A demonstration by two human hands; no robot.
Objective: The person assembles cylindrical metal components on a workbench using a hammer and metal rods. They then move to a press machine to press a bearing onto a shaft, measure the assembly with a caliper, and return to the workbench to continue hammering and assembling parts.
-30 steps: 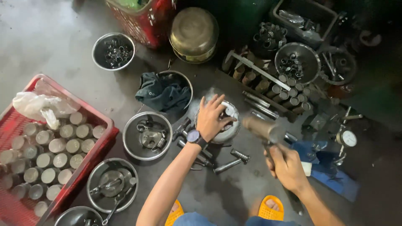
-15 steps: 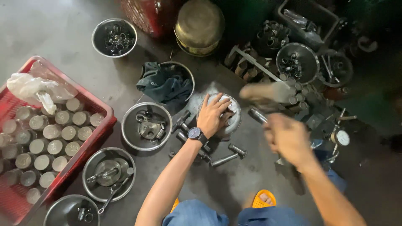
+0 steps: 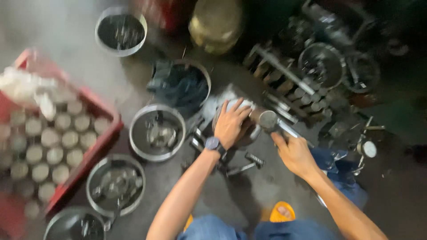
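My left hand [image 3: 231, 122], with a dark wristwatch [image 3: 213, 143] on the wrist, lies flat with fingers spread on a round grey metal part [image 3: 224, 106] on the floor. My right hand [image 3: 293, 153] grips the handle of a hammer [image 3: 268, 120]. The hammer's steel head is down at the metal part, right beside my left fingers. The frame is blurred by motion.
Several round metal bowls with small parts lie around: one [image 3: 156, 132] left of my hand, one [image 3: 116, 184] below it, one [image 3: 121, 30] at the top. Another bowl holds a dark cloth [image 3: 180, 86]. A red crate [image 3: 106, 133] of metal cylinders is at left. Bolts [image 3: 253, 159] lie near my wrist.
The hammer was raised above the part half a second ago and has now swung down onto it. My left hand has stayed on the part. The view has shifted and blurred.
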